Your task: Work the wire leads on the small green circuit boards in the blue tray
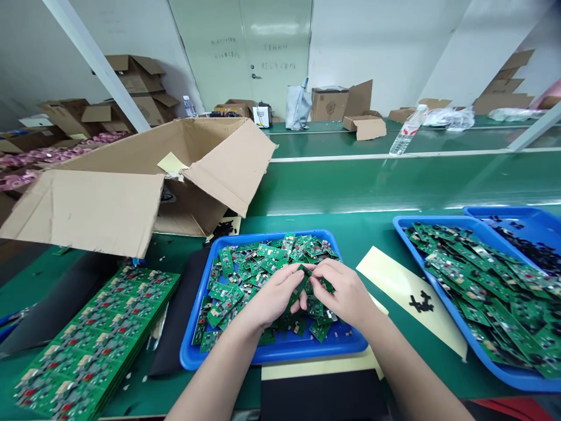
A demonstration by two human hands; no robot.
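My left hand [278,291] and my right hand [344,287] meet above the blue tray [187,351] in the middle. Between their fingertips is a small green circuit board [305,269], mostly covered by the fingers. Both hands are closed on it, the left thumb lying along one side and the right thumb and forefinger pinching the other. Beneath them, many loose circuit boards [228,295] lie jumbled in the tray, with small parts showing near its front edge.
Stacked panels of joined boards [94,345] stand at left, behind them an open cardboard box [105,199]. To the right lie yellow paper [385,272] with small black parts [421,302], a second blue tray [442,298] of boards and a third tray [477,211]. A bottle [407,131] stands farther back.
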